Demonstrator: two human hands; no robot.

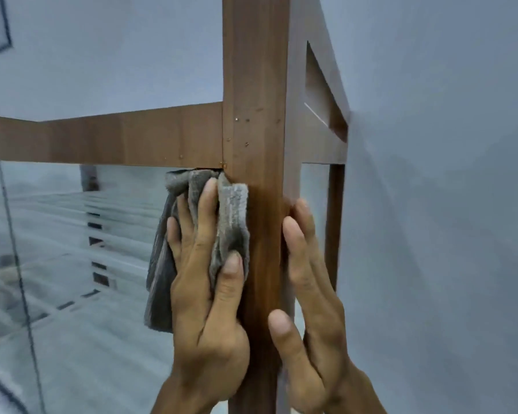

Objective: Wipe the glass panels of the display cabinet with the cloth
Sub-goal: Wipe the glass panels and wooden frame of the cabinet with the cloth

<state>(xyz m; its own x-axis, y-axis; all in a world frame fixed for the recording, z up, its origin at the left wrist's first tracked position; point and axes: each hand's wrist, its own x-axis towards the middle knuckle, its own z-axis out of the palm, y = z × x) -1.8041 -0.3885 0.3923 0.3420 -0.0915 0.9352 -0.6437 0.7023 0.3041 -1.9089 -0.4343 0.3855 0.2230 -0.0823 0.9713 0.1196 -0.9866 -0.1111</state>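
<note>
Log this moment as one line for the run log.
left hand: presses grey cloth on front glass panel, top corner | right hand: rests on wooden corner post

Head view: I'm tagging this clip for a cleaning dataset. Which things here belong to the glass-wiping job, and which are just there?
In the job: grey cloth, left hand pressing it to the front glass panel, side glass panel, right hand flat against the wooden corner post.

Just there: blue-grey wall, wooden top rail.
</note>
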